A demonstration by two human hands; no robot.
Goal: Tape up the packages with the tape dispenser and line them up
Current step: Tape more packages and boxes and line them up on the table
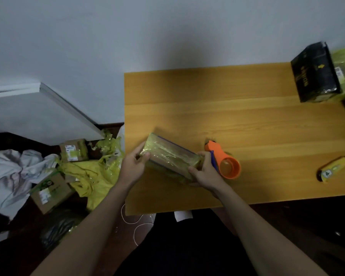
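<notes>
Head camera looks steeply down, close over the table (247,120)

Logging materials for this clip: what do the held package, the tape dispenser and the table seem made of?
Package: box under glossy, wrinkled yellowish tape or film; box material hidden.
Tape dispenser: smooth, matte orange plastic, by its look.
Table: wood or wood-look laminate, grain lines showing.

Gold print on the black package (315,74) is too blurred to read.
</notes>
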